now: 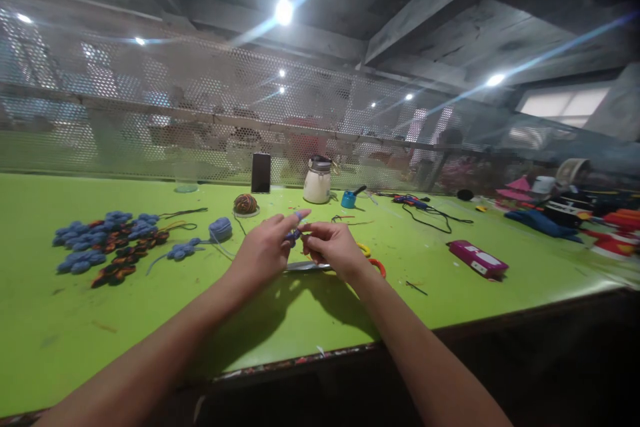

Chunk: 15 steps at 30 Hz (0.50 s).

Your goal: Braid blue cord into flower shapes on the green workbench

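Observation:
Raised over the table, my left hand (265, 243) pinches a small blue crochet piece (292, 239), and blue yarn passes over its index finger. My right hand (333, 248) is closed in a pinch right beside the piece; what its fingertips hold is too small to make out. Below both hands lie scissors (306, 267) with red and yellow handles, partly hidden by the right hand. A blue yarn ball (220, 229) rests left of my left hand. Further left are a single blue crocheted flower (184, 249) and a cluster of blue flowers (83, 261) with dark orange-black ones (123, 255).
A multicoloured yarn ball (245, 204), phone (261, 173), white jug (319, 181) and small blue pot (349, 199) stand at the back. To the right are a corded glue gun (411, 201), a purple box (477, 259) and piled craft items (567, 210). A perforated screen (225, 113) borders the table.

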{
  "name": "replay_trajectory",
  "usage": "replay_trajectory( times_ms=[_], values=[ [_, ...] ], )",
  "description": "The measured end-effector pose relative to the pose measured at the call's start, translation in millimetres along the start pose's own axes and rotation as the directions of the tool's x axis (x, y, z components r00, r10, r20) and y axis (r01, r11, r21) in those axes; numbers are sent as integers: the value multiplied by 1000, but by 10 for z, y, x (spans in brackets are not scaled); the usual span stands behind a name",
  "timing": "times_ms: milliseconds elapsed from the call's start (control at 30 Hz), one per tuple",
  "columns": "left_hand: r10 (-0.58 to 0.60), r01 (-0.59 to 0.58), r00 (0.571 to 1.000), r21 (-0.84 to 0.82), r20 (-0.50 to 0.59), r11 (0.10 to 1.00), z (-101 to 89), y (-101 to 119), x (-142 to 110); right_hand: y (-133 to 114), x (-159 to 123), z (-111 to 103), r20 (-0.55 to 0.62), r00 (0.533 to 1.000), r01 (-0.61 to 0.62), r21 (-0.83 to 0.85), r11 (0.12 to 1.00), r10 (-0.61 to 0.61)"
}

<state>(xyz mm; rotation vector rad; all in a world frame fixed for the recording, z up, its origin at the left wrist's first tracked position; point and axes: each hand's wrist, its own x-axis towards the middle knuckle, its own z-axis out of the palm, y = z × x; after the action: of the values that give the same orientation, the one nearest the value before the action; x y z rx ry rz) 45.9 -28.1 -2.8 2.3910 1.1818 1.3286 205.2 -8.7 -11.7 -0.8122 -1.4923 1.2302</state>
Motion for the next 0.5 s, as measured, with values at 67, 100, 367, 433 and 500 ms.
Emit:
replay_trajectory(
  times_ms=[67,100,367,433,500],
  values=[
    [77,-74,997,181,-11,981,49,-2,-28,22,7,28,-32,999,-35,80,996,38],
    [87,-80,996,208,-24,975,62,-1,-32,29,6,40,-38,998,-46,140,989,51],
    [-374,358,914,-743,156,565,-20,-10,68,-45,-61,60,-59,998,-13,317,948,33],
    [-400,398,886,-826,234,398,-33,-19,74,-66,-70,57,-63,998,-1,290,957,20],
    [-416,420,866,-855,278,303,-50,-24,73,-72,-69,49,-61,998,28,258,966,-13]
  ],
)
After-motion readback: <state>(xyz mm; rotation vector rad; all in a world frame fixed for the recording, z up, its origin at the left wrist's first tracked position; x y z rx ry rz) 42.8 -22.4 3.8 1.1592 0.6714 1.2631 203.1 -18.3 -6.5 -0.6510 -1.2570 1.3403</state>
